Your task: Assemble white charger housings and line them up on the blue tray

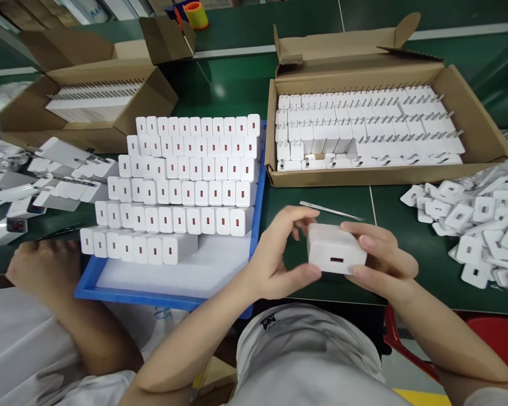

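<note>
Both my hands hold one white charger block (pixel 335 248) with an orange USB port facing me, just above the green table's near edge. My left hand (pixel 279 256) grips its left side with thumb and fingers. My right hand (pixel 383 259) wraps around its right side. To the left, a blue tray (pixel 169 296) carries several rows of the same white chargers (pixel 182 186), stacked in steps with their ports toward me.
A cardboard box (pixel 478 121) full of pronged chargers lies behind my hands, with metal tweezers (pixel 330 210) in front of it. Loose white covers (pixel 474 220) pile at the right. Another box (pixel 97 98) stands far left. Another person's hand (pixel 42 268) rests at the left edge.
</note>
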Available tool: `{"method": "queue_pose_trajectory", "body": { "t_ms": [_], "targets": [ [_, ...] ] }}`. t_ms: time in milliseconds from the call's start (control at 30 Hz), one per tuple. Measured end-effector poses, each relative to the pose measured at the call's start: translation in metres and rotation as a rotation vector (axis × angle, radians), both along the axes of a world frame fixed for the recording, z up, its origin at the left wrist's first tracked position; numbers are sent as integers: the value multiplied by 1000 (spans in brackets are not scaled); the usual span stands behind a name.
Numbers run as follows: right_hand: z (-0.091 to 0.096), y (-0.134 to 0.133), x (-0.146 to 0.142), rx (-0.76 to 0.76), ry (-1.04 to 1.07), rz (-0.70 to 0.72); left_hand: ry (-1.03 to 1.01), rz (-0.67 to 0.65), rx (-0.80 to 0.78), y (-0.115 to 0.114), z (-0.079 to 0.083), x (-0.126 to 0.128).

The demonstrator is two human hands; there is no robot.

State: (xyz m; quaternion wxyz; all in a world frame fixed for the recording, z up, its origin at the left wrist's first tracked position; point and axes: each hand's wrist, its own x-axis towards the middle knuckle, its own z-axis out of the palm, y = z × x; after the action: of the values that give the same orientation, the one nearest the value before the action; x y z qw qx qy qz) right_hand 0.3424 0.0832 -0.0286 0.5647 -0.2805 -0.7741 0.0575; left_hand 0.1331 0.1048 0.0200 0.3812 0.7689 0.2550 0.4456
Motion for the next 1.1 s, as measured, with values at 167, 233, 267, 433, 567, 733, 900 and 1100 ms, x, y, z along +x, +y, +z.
{"method": "queue_pose_trajectory", "body": {
  "t_ms": [167, 233, 267, 433, 567, 733, 900, 1100],
  "targets": [
    [6, 4, -9, 116, 74, 38, -43, -103, -291, -5, 4, 0],
    [8, 5, -8, -16, 150, 48, -76, -68, -244, -6, 5, 2],
    [10, 6, -7, -88, 195, 56, -74, -51, -212, -6, 5, 3],
    [22, 4, -2, -566, 285, 187, 20, -2, -124, -4, 4, 5],
    [29, 0, -3, -766, 284, 283, 48, 3, -120, -3, 2, 5],
    [29, -5, -4, -632, 265, 192, 48, -21, -97, -1, 3, 5],
    [26, -9, -6, -481, 183, 57, 28, -54, -69, 0, 1, 4],
    [26, -10, -8, -377, 170, 33, 58, -41, -39, -3, -1, 3]
  ]
}}
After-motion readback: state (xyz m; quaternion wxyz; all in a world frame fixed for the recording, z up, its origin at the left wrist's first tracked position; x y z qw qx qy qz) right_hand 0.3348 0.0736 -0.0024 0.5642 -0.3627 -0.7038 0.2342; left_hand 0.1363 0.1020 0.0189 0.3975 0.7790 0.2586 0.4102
